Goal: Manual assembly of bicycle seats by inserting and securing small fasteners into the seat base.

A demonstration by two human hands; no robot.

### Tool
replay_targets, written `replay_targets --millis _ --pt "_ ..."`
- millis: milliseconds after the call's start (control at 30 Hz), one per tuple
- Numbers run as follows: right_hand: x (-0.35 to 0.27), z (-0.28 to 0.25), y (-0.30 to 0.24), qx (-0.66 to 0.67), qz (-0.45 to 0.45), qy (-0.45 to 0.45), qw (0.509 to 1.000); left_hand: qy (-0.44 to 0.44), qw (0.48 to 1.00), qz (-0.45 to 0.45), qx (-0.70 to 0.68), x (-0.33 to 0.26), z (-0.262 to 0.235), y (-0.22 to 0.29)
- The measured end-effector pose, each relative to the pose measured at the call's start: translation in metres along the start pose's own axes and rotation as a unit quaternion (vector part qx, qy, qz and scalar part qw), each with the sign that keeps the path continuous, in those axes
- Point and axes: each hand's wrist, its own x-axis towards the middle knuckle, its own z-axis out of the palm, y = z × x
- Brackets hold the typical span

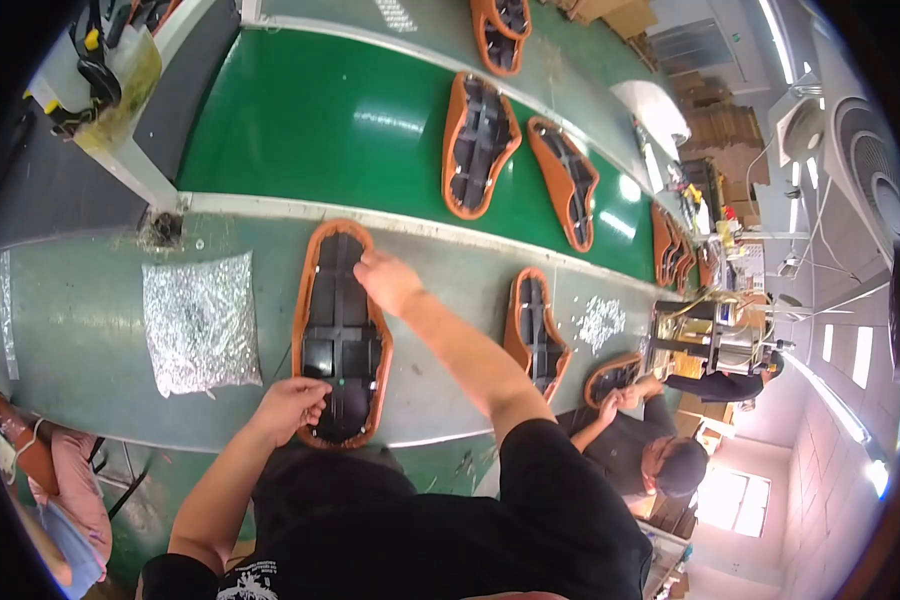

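A long panel (338, 310) with an orange-brown, leather-like rim and a black ribbed inside lies on the grey bench in front of me, inside facing up. My right hand (388, 281) is at the panel's upper right rim, its fingers closed in a pinch. Over the lower left part of the same panel, my left hand (288, 408) is curled with thumb and fingertips together. What either pinch holds is too small or hidden to make out. A small green dot shows on the black inside beside my left fingertips.
Left of the panel lies a clear bag (201, 322) of silvery-white bits. Another panel (537, 330) and loose white pieces (601, 323) lie to the right. Beyond runs a green conveyor belt (300, 120) carrying more panels (478, 145). A co-worker (630, 450) handles a panel at the right.
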Motion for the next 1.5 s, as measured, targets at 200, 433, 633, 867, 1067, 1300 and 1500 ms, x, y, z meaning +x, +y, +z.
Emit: replay_targets --millis 200,433,633,867,1067,1300,1500 --pt "0.015 0.008 0.002 0.035 0.067 0.023 0.997 0.011 1.000 0.011 -0.006 -0.006 -0.003 0.019" --pt "0.016 -0.012 -0.002 -0.002 0.072 -0.032 0.997 0.000 1.000 0.007 -0.021 -0.004 -0.005 0.016" --pt "0.028 -0.007 -0.003 0.057 0.176 -0.099 0.978 -0.011 0.998 0.032 -0.044 -0.004 -0.009 0.020" --pt "0.033 -0.017 -0.012 0.103 0.279 -0.078 0.952 0.007 0.999 0.036 -0.040 -0.003 -0.015 0.019" --pt "-0.007 -0.004 -0.017 0.068 0.130 0.054 0.988 0.017 0.999 0.030 -0.036 -0.004 -0.015 0.005" --pt "-0.019 -0.007 -0.013 0.017 0.152 -0.084 0.985 0.026 0.996 0.078 -0.043 0.002 -0.012 0.007" --pt "-0.050 -0.026 -0.091 0.429 0.116 0.080 0.892 0.051 0.997 0.035 -0.045 -0.001 0.003 0.029"
